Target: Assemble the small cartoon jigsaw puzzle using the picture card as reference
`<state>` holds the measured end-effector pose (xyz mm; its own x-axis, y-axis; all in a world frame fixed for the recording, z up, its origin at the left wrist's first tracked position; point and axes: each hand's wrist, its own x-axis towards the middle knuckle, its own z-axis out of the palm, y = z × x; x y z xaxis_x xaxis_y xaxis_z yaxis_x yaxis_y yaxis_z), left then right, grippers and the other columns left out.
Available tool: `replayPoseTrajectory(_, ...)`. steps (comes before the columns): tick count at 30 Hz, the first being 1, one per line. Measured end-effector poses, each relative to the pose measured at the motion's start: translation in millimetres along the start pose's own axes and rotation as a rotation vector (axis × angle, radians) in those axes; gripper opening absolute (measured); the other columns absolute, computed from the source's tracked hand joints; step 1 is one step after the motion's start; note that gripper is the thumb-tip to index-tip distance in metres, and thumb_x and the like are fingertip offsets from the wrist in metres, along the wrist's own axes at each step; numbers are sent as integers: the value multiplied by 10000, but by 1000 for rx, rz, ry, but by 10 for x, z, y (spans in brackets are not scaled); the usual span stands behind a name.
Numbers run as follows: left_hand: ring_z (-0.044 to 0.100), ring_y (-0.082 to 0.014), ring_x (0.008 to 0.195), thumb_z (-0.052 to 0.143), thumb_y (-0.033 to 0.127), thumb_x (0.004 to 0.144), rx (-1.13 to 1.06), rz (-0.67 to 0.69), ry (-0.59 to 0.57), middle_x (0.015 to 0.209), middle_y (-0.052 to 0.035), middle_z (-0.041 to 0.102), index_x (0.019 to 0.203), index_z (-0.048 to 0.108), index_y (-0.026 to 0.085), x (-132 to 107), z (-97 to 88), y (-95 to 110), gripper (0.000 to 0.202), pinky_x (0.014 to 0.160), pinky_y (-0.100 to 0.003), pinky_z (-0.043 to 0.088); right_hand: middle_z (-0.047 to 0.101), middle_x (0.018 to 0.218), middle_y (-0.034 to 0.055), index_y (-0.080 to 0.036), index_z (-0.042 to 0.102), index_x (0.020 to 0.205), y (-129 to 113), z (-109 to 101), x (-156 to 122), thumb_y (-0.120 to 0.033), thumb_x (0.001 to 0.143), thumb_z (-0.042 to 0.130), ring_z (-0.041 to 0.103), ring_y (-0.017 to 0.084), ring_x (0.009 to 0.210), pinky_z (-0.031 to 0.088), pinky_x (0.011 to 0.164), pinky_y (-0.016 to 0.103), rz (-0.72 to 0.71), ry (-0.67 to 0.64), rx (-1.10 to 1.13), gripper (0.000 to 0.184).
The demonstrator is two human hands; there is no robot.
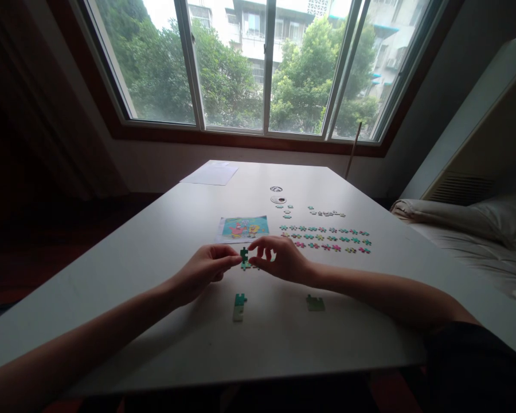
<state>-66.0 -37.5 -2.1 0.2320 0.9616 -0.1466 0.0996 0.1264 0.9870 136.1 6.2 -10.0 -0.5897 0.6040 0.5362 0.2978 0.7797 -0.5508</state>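
Between the left hand [208, 265] and right hand [287, 261] stands a dark green, knobbed puzzle piece [244, 253], pinched by the left; the right's fingers curve apart beside it.

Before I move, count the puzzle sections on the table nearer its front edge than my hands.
2: the left section lies closest to the left hand, the right section to the right hand. Others may be hidden under the right forearm.
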Motion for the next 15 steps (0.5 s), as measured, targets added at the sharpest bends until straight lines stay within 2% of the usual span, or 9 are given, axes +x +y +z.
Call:
replayPoseTrajectory(10, 260, -36, 455, 732, 358, 654, -8, 4, -17, 530, 74, 372, 701, 587, 110, 9, 13, -14, 291, 425, -170, 178, 613, 687, -15, -187, 626, 866, -4, 1, -24, -317, 746, 666, 513, 74, 558, 421, 586, 203, -97, 57, -88, 182)
replayPoseTrajectory(15, 294, -43, 461, 674, 396, 710, 169, 28, -81, 587, 49, 453, 779, 623, 125, -13, -39, 60, 285, 422, -169, 217, 624, 678, -18, -186, 637, 849, -7, -16, -23, -333, 752, 659, 524, 79, 564, 418, 648, 234, -123, 59, -138, 178)
